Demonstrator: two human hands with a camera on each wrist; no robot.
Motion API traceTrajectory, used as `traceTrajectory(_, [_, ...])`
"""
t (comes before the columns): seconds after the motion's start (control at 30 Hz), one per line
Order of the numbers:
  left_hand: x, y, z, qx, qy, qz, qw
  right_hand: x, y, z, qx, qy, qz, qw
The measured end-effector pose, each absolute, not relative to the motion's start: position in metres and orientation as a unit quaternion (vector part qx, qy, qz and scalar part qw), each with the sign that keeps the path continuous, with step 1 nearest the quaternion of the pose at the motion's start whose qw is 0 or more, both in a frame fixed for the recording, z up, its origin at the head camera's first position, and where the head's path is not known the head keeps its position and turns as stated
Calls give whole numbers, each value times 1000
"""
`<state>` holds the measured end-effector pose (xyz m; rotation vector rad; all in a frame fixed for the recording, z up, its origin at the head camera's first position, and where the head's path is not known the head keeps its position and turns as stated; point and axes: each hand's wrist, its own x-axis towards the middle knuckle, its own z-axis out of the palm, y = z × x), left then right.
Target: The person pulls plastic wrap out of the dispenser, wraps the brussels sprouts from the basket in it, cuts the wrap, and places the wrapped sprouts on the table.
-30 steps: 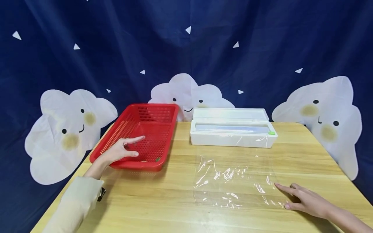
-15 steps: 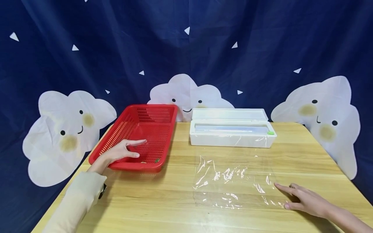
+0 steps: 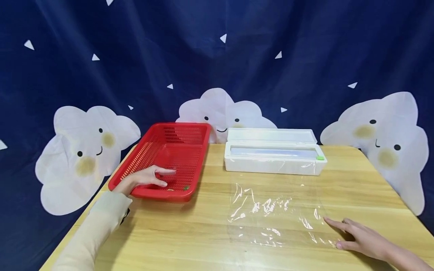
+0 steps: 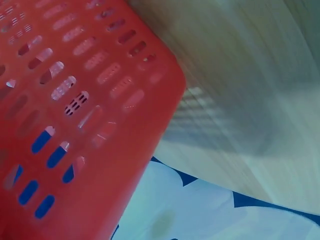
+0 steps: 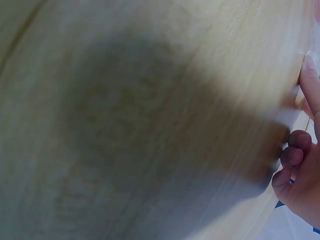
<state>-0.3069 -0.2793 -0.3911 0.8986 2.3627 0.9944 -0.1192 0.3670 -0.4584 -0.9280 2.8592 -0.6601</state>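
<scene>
My left hand (image 3: 147, 177) reaches over the front rim of a red plastic basket (image 3: 159, 194), thumb and index finger spread apart with nothing between them. Inside the basket, near those fingers, lie a small green thing (image 3: 186, 188) and a small pale one (image 3: 170, 190). A sheet of clear plastic wrap (image 3: 268, 205) lies on the table, running forward from a white wrap dispenser box (image 3: 271, 166) with its lid up. At the sheet's right edge, the index fingertip and thumb of my right hand (image 3: 362, 237) rest. Its other fingers curl loosely in the right wrist view.
A light wooden table (image 3: 190, 241) bears everything. A green slider (image 3: 320, 158) sits at the dispenser's right end. Behind the table hangs a dark blue curtain (image 3: 190, 45) with white clouds. The basket's slotted wall (image 4: 145, 135) fills much of the left wrist view.
My left hand has sunk slightly lower into the basket. The whole head view has shifted a little. My right hand, the wrap and the box stay where they were.
</scene>
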Motion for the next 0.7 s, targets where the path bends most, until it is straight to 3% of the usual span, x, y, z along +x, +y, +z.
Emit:
traceTrajectory(0.23, [-308,-276,-394,304,846,354,257,-120,369,-458,-281,932,-221,63])
traceTrajectory(0.47, [-307,-273,-392,321,851,293,293,-120,369,-459,-283,931,-223,55])
traceTrajectory(0.7, [-308,-274,-395,339,848,280,295,-120,369,-460,-293,927,-227,50])
